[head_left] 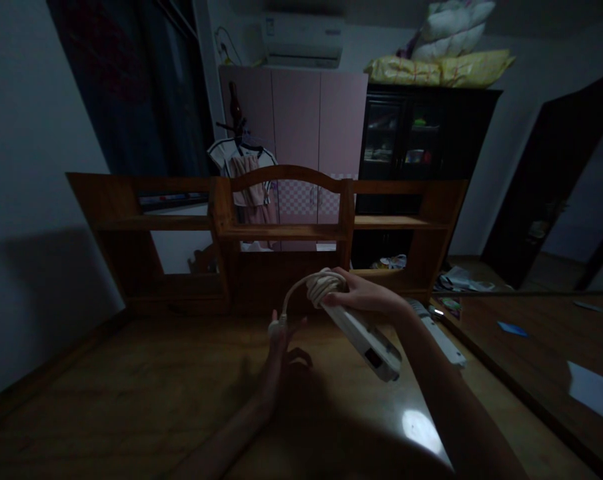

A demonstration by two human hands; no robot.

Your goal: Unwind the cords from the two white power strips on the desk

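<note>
A white power strip (364,337) hangs tilted above the wooden desk, its near end pointing down to the right. My right hand (364,293) is closed around its far end and the white cord (325,285) bundled there. From the bundle the cord arches left and down to a plug (277,327). My left hand (281,350) is at this plug, which sits among its upper fingers; other fingers are spread and curled to the right. Dim light hides the exact grip.
A wooden shelf unit (284,232) stands along the desk's (131,387) back. Right of my right forearm lies another long white object (444,343). Farther right, a blue card (512,329) and a white sheet (594,390) lie on a brown surface. A bright reflection shows on the desk.
</note>
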